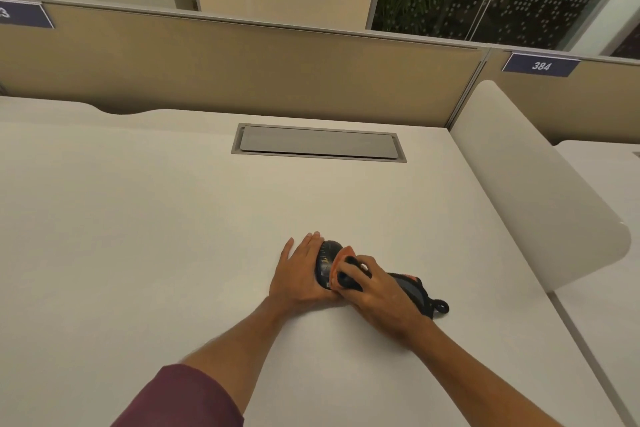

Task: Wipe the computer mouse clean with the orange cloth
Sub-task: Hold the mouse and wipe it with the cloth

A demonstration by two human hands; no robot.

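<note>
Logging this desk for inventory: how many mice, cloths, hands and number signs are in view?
Mouse: 1
Cloth: 1
Left hand, right hand: 2
Number signs: 2
Total: 6

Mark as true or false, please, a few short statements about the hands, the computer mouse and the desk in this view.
1. The right hand presses the orange cloth onto the dark computer mouse. True.
2. The left hand rests away from the mouse. False: its straight fingers steady the mouse's side.
3. The grey cable hatch in the white desk stands open. False: its lid lies flat.
4. The blue partition label reads 384. True.
</note>
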